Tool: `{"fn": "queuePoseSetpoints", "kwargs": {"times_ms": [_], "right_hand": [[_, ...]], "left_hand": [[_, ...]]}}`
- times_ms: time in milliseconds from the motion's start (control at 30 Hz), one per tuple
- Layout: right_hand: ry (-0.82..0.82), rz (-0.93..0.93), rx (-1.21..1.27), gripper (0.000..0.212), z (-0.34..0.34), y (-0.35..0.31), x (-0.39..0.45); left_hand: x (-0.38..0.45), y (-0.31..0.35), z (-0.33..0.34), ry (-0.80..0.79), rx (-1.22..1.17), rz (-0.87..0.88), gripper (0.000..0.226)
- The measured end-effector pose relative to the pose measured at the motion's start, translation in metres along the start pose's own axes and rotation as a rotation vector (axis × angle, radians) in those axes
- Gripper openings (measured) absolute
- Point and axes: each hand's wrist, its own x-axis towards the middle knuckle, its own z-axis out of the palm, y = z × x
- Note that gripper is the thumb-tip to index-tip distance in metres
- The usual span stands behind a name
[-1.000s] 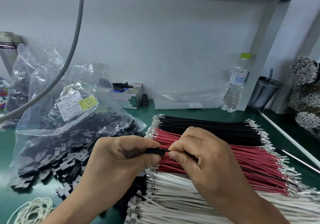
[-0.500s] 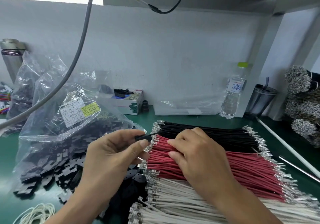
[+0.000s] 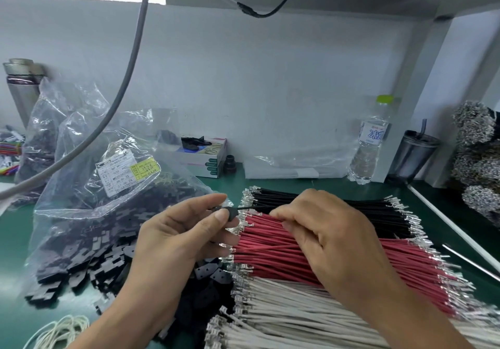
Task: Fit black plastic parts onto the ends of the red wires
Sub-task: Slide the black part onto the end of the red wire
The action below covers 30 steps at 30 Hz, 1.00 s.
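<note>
Both hands work above the wire bundles. Left hand (image 3: 178, 237) pinches a small black plastic part (image 3: 231, 213) with a thin black wire (image 3: 254, 207) running from it (thumb and forefinger closed on it). Right hand (image 3: 332, 237) curls its fingertips into the red wires (image 3: 273, 251), lying between black wires (image 3: 311, 200) and white wires (image 3: 284, 313).

We see two bare hands, left hand (image 3: 178, 237) at lower centre-left of the frame, right hand (image 3: 332, 237) at lower centre-right. Both forearms enter from the bottom edge, bare as far as visible. No gloves, rings, watch or sleeves. Fingernails (image 3: 221, 214) trimmed short, unpainted.
</note>
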Motion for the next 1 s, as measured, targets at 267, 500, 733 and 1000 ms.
{"fn": "queuePoseSetpoints", "kwargs": {"times_ms": [267, 500, 733, 1000], "right_hand": [[0.168, 0.017, 0.193, 0.014, 0.004, -0.013, -0.009], [0.186, 0.012, 0.175, 0.014, 0.004, -0.013, -0.013], [0.16, -0.166, -0.137, 0.01, 0.002, -0.011, -0.014], [0.136, -0.147, -0.143, 0.005, 0.004, -0.017, -0.013]], "left_hand": [[-0.003, 0.001, 0.0, -0.134, -0.09, -0.053, 0.032], [-0.002, 0.001, 0.0, -0.191, -0.1, -0.085, 0.061], [-0.003, 0.003, -0.001, -0.212, -0.099, -0.11, 0.047], [-0.008, 0.007, 0.005, -0.181, -0.029, -0.126, 0.034]]}}
